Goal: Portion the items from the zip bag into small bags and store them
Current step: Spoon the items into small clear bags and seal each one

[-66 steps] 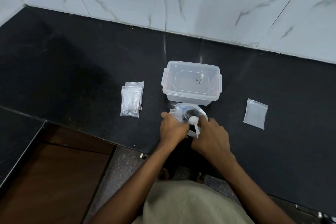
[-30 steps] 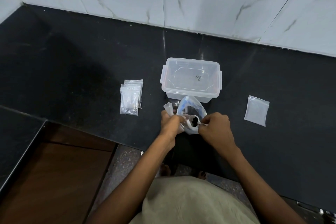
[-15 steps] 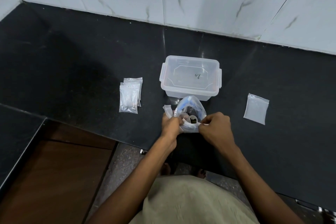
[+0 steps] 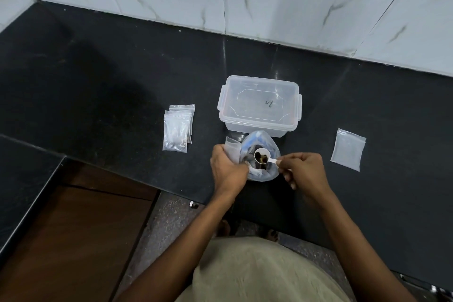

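The right hand (image 4: 305,171) pinches the handle of a small white scoop (image 4: 262,156), whose bowl carries a few dark pieces and sits level over the mouth of the zip bag (image 4: 261,152). The left hand (image 4: 226,171) grips the near-left rim of that zip bag together with an empty small bag (image 4: 231,151) pressed against it.

Likely trouble from here: the small bag's mouth looks flattened under the fingers, so a tilt of the scoop could drop pieces onto the black counter (image 4: 98,86) or back into the zip bag. The soft zip bag could also slump if the left hand loosens.

The zip bag stands just in front of the clear lidded container (image 4: 259,105), touching or nearly touching it. Left of the container lies a stack of small bags (image 4: 177,130); well to its right lies a single flat small bag (image 4: 348,149).
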`<state>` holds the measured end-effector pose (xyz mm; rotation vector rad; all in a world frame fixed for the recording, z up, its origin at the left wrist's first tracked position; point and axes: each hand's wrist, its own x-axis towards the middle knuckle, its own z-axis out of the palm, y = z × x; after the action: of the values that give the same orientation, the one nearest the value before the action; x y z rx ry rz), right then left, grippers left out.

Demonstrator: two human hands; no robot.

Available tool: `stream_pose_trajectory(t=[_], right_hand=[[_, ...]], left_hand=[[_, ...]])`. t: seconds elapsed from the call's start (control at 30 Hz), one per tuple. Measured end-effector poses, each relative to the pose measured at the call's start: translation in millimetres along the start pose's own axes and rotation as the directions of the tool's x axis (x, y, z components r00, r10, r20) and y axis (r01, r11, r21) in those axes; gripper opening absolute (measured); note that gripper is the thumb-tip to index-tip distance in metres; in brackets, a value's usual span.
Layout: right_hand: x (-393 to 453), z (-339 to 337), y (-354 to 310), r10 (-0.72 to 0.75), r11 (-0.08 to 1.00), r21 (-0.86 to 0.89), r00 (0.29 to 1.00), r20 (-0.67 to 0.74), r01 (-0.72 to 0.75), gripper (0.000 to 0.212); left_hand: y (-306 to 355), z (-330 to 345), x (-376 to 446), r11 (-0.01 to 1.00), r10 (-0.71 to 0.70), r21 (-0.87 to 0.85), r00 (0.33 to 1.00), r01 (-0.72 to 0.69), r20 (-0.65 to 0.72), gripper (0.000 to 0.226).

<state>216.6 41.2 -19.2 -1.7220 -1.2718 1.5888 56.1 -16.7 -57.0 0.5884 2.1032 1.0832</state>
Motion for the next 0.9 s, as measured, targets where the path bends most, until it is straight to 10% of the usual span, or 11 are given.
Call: stream_pose_trajectory(t=[0.2,0.57,0.9], right_hand=[[-16.7,-0.3,-22.9,-0.109,0.992,0.076,0.992,0.06,0.105,0.012],[-46.6,13.4,-57.5,-0.428,0.903,-0.047,0.904,0.0,0.427,0.018],[-52.9,29.5,-32.2,-0.861,0.355,-0.48,0.481,0.167,0.802,0.013]], left_hand=[[0.8,-7.6,-8.0,0.938,0.337,0.137,0.929,-0.318,-0.152,0.052],[14.9,-11.1,-15.8,0.887,0.462,0.121,0.865,-0.446,-0.198,0.057],[28.8,-10.7,-18.3,0.852,0.492,-0.085,0.845,-0.517,-0.209,0.044]])
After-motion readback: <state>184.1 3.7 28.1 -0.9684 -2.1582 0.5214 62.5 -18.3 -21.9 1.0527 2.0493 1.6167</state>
